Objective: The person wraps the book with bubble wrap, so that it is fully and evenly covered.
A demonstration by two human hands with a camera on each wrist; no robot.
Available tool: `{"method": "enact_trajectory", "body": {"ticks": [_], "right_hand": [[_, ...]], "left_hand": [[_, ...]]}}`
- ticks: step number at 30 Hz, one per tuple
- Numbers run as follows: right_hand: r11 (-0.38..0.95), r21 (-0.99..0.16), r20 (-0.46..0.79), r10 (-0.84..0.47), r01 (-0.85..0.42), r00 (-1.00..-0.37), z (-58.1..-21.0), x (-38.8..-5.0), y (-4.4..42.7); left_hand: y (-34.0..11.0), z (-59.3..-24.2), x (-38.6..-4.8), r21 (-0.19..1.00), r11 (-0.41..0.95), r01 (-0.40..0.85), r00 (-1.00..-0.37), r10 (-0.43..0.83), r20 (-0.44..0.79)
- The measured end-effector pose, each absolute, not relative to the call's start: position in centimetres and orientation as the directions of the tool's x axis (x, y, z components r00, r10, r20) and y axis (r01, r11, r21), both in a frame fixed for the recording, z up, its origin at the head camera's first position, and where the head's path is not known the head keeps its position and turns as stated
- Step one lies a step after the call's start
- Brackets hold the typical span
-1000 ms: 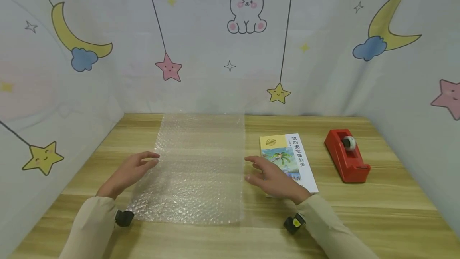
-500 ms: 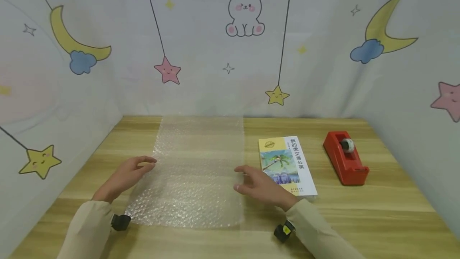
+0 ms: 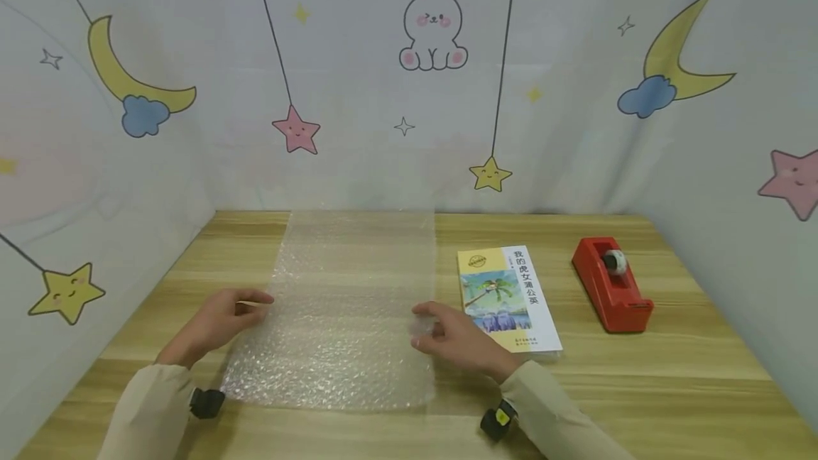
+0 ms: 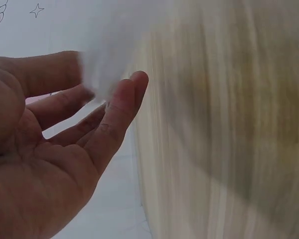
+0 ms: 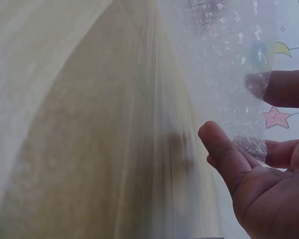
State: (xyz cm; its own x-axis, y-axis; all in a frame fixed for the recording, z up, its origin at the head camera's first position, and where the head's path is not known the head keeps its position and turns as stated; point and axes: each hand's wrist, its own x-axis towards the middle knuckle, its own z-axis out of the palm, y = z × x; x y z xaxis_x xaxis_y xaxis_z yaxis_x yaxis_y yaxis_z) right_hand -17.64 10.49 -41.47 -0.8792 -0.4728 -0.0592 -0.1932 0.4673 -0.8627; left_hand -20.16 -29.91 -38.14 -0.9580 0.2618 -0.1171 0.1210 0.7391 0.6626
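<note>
A clear sheet of bubble wrap (image 3: 345,346) spreads over the middle of the table, its near part shining. At its left edge is my left hand (image 3: 220,314); thumb and fingers lie on either side of the edge with a gap between them. In the left wrist view the wrap (image 4: 107,55) is blurred, and firm contact is hard to tell. My right hand (image 3: 460,339) reaches over the right edge, thumb and forefinger apart. In the right wrist view, some fingers (image 5: 289,89) show partly through the wrap (image 5: 224,74), others in front of it.
A book (image 3: 505,297) with a palm tree on its cover lies just right of my right hand. Farther right stands a red tape dispenser (image 3: 613,286) holding a roll. White printed curtains (image 3: 358,162) border the wooden table (image 3: 671,389) at the back and sides.
My right hand has moved left from beside the book to the wrap's right edge. My left hand has shifted slightly, staying at the left edge. The book is more fully visible now.
</note>
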Motion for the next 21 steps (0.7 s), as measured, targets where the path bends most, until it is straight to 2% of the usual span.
{"method": "enact_trajectory", "body": {"ticks": [3,8,13,19,21], "right_hand": [[0.438,-0.877,-0.041,-0.477,-0.197,-0.878,-41.5,-17.7,10.4],[0.486,-0.84,0.004,-0.44,-0.241,-0.898,-41.3,-17.9,10.5],[0.515,-0.823,0.038,-0.373,-0.241,-0.927,-41.5,-18.2,10.4],[0.488,-0.842,0.049,-0.357,-0.231,-0.933,-41.6,-18.2,10.4],[0.479,-0.847,0.05,-0.357,-0.229,-0.933,-41.7,-18.1,10.4]], "left_hand": [[-30.1,-38.1,-20.1,0.657,0.744,0.123,-0.955,0.269,-0.126],[-30.4,-37.6,-20.0,0.652,0.749,0.119,-0.946,0.285,-0.154],[-30.8,-37.5,-19.7,0.699,0.709,0.092,-0.943,0.288,-0.168],[-31.3,-37.9,-19.6,0.76,0.624,0.183,-0.882,0.446,-0.154],[-31.6,-38.0,-19.5,0.78,0.602,0.171,-0.849,0.492,-0.194]]}}
